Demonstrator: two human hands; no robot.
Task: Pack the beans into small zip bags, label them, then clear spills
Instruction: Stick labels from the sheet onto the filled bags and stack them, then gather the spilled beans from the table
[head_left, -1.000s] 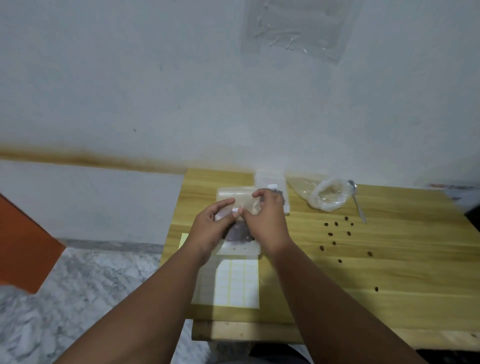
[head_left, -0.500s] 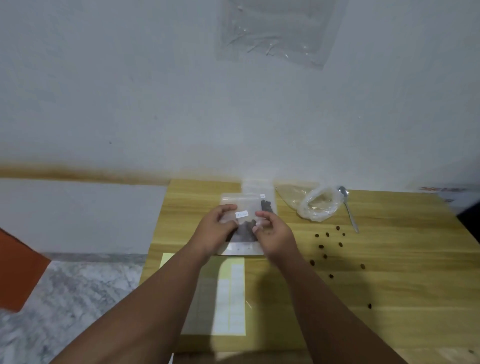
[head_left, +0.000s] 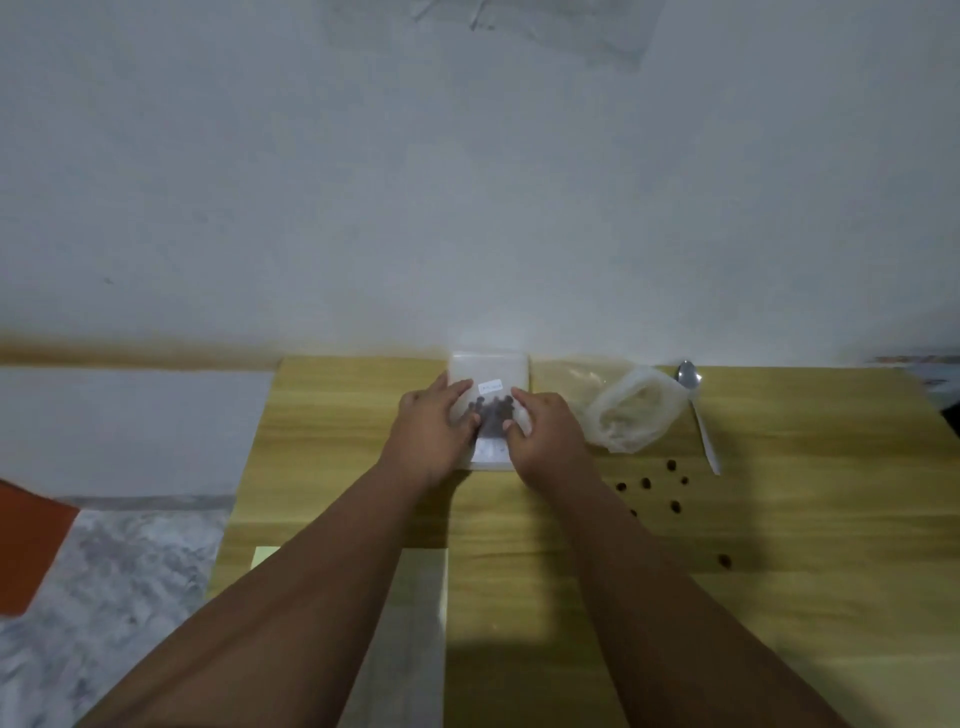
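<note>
Zip bag: the small clear zip bag (head_left: 488, 449) lies at the far side of the table (head_left: 332, 415), its top edge at the wall (head_left: 467, 208); dark beans (head_left: 493, 408) sit in its middle, with a white label (head_left: 491, 386) above them.
Left hand: the left hand (head_left: 434, 431) grasps the bag's left side, fingers curled over the plastic.
Right hand: the right hand (head_left: 543, 436) grasps the right side, thumb and forefinger on the plastic.
Big bag: a crumpled clear bag (head_left: 636, 410) lies just right of the right hand, near the wall.
Spoon: a spoon (head_left: 698, 415) lies beside the big bag, bowl towards the wall.
Spills: loose beans (head_left: 647, 483) are scattered right of the right forearm, below the big bag.
Sticker sheet: a sticker sheet (head_left: 415, 613) lies near the front, partly under the left forearm.
Edges: the table's left edge runs close to the left forearm, with marble floor (head_left: 130, 571) beyond it.
Open room: bare wood spreads left of the left hand and across the near right.
</note>
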